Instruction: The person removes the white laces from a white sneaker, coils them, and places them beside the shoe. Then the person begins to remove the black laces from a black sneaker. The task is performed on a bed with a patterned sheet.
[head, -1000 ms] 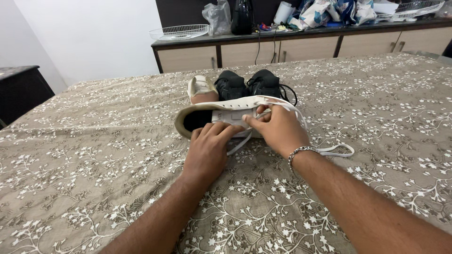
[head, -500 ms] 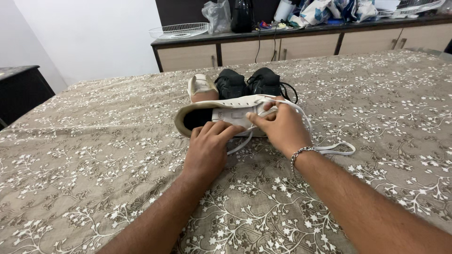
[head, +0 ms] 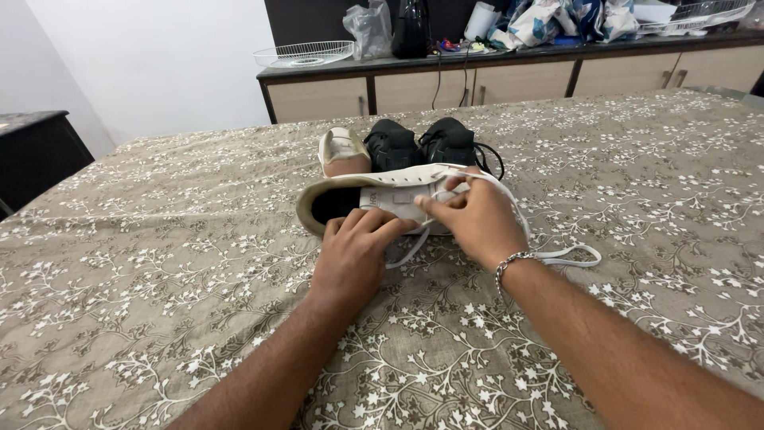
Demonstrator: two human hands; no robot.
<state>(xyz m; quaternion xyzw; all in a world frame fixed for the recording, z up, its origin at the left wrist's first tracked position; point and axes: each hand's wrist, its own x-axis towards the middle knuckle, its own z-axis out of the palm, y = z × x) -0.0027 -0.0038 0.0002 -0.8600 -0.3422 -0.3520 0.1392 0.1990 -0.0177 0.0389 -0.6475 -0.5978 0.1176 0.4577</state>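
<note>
Right hand [head: 477, 219]: we note fingers pinched on the white lace [head: 557, 256] at the white sneaker [head: 382, 199]; left hand [head: 354, 255] presses flat on that sneaker's near side, seemingly clasping nothing. Behind the sneaker: its white mate [head: 342, 150], then two black shoes [head: 418, 143], all on the floral tablecloth [head: 159, 263].

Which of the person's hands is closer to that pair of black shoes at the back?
Right. The right hand works the lace on the white shoe just in front of the black shoes; the left hand rests lower, on the shoe's near side.
</note>
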